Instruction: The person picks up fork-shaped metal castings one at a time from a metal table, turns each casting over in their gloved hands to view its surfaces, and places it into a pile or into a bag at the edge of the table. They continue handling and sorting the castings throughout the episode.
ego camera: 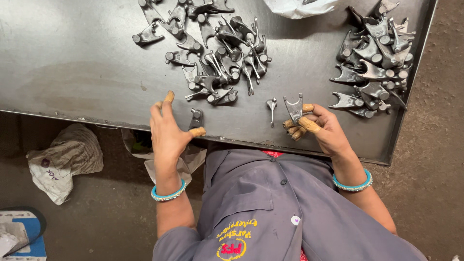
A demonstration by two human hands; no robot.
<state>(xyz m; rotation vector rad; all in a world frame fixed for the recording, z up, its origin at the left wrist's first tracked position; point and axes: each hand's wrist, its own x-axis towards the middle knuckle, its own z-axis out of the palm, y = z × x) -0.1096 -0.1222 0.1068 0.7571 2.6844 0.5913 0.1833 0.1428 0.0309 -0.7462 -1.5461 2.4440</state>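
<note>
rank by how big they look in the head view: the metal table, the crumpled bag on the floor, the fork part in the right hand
1. metal table
2. crumpled bag, though it lies farther from the camera
3. fork part in the right hand

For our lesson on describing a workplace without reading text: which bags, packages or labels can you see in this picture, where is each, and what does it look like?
White plastic bag: top edge of the metal table, crumpled, partly out of frame.
Woven sack: floor at left, crumpled, off-white with dark print.
Blue and white carton: bottom left floor, flat, partly cut off.
Shirt emblem: grey shirt front, yellow and red embroidery.
</note>
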